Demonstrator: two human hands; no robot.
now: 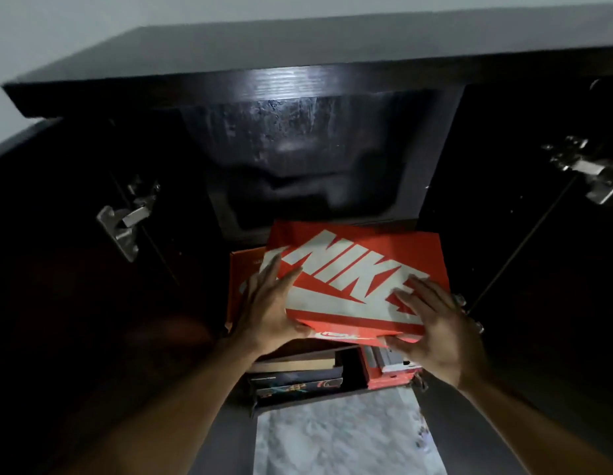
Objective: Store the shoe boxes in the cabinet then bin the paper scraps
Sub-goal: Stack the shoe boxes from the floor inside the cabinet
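Note:
An orange shoe box (pixel 356 269) with a big white logo on its lid lies tilted at the mouth of a dark wooden cabinet (pixel 298 138). My left hand (pixel 269 310) grips its near left corner, fingers on the lid, thumb under the front edge. My right hand (pixel 435 334) grips the near right corner the same way. A second orange shoe box (pixel 243 279) sits to the left, partly hidden under the first. No paper scraps are in view.
Both cabinet doors (pixel 58 269) stand open at left and right, with metal hinges (pixel 126 224) showing. On the shelf below lie stacked books (pixel 298 375) and another orange box (pixel 390 371). Pale marbled floor (pixel 339 437) shows beneath.

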